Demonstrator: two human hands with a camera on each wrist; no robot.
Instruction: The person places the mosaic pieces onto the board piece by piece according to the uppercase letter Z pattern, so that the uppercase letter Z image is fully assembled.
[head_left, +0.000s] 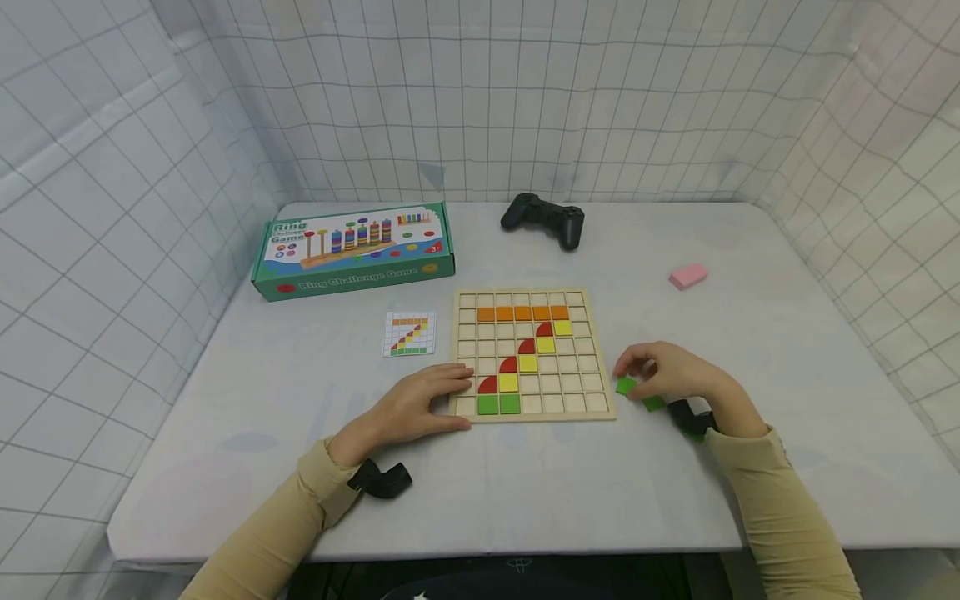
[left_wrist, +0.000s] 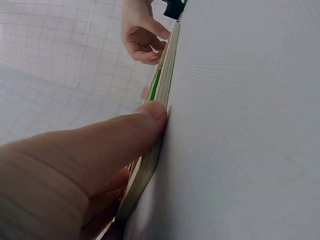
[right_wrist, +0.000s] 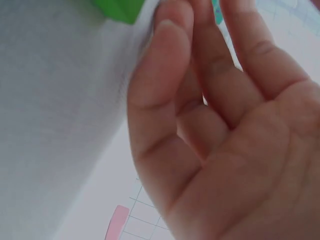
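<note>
A square wooden grid board (head_left: 566, 387) bears orange, yellow, red and green tiles in a pattern. My left hand (head_left: 420, 404) grips the board's front left corner, the thumb against the front edge and the fingers over the left rim. To the right of the board, my right hand (head_left: 672, 372) hovers with loosely bent fingers around a loose green tile (head_left: 626, 385) on the table. Another green tile (head_left: 654, 403) lies under that hand. In the right wrist view, a green piece (right_wrist: 120, 9) shows beside the thumb tip, apart from it.
Left of the board lies a small pattern card (head_left: 409, 334). Behind it stands a green Ring Challenge Game box (head_left: 356, 248). A black game controller (head_left: 543, 218) rests at the back, and a pink block (head_left: 688, 276) sits at the right. Another green piece is partly hidden below the right wrist.
</note>
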